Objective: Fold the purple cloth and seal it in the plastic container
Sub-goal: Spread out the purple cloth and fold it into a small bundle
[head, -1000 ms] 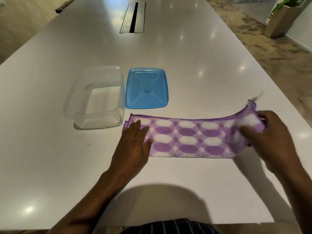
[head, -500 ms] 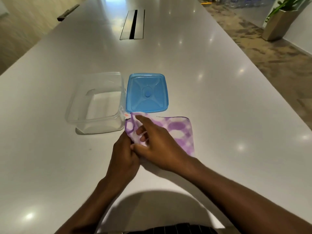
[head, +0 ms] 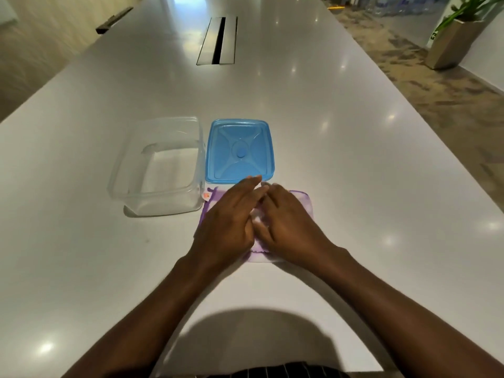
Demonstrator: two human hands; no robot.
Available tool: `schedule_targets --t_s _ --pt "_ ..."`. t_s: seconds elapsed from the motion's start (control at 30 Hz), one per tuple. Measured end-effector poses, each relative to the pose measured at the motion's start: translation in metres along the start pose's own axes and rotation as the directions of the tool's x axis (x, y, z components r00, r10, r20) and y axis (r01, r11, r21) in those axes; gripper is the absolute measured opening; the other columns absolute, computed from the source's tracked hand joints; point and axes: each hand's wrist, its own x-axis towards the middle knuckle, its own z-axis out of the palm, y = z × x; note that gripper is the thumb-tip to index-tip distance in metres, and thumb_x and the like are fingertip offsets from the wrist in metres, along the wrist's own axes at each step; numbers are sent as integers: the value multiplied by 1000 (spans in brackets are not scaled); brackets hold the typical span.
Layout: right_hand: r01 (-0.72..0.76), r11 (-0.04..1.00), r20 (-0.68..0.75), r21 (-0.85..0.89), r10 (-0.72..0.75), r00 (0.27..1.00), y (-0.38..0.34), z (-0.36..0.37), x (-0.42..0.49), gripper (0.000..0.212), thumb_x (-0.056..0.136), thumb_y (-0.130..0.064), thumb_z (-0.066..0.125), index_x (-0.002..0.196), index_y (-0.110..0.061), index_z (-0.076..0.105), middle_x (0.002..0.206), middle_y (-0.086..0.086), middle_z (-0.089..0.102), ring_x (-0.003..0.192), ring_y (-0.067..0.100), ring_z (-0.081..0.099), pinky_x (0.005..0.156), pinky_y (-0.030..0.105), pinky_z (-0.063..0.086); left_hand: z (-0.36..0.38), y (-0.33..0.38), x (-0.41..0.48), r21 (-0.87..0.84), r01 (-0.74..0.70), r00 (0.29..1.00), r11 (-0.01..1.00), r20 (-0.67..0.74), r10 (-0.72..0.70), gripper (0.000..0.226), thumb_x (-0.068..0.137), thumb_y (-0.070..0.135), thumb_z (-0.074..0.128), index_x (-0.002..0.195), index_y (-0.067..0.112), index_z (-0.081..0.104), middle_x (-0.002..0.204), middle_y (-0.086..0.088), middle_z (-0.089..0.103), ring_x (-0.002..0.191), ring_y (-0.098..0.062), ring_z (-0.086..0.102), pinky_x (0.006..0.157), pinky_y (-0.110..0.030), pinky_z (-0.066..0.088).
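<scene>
The purple and white cloth [head: 305,201] lies folded into a small square on the white table, mostly hidden under both hands. My left hand [head: 229,222] rests flat on its left half, fingers extended. Beside it, my right hand [head: 286,222] lies flat on the right half, and the fingertips of the two hands touch. The clear plastic container [head: 161,165] stands open and empty just left of the cloth. Its blue lid [head: 240,151] lies flat on the table right behind the cloth, beside the container.
The white table [head: 354,165] has a metal cable slot [head: 218,40] far back in the middle. Its right edge borders a patterned floor with a potted plant [head: 452,36]. A small orange tag [head: 206,196] pokes out at the cloth's left corner.
My right hand carried the cloth's right end over to the left, folding the long strip in half. Both hands now lie flat on the folded square.
</scene>
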Motion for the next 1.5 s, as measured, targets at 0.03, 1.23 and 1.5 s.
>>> schedule_targets --t_s 0.03,1.23,1.5 --pt "-2 1000 89 -2 2 996 2 7 -2 60 95 -48 36 143 -11 42 151 11 40 141 27 31 116 41 21 6 -8 3 12 40 994 999 98 -41 47 93 8 45 139 10 41 150 -6 38 140 -10 26 117 -26 21" --pt "-467 451 48 760 679 733 18 -22 -37 18 72 -24 66 73 -21 49 64 -9 57 53 8 54 45 23 42 27 11 -47 103 282 948 954 122 -294 49 91 34 51 139 31 41 146 12 43 134 -8 41 104 -20 31" --pt "-142 749 -98 647 266 959 -34 -29 -14 52 79 -54 61 123 -29 49 115 -10 63 92 0 56 74 11 43 11 15 -36 -436 481 856 760 46 -515 51 92 -1 45 138 21 39 105 12 65 82 27 55 68 4 42"
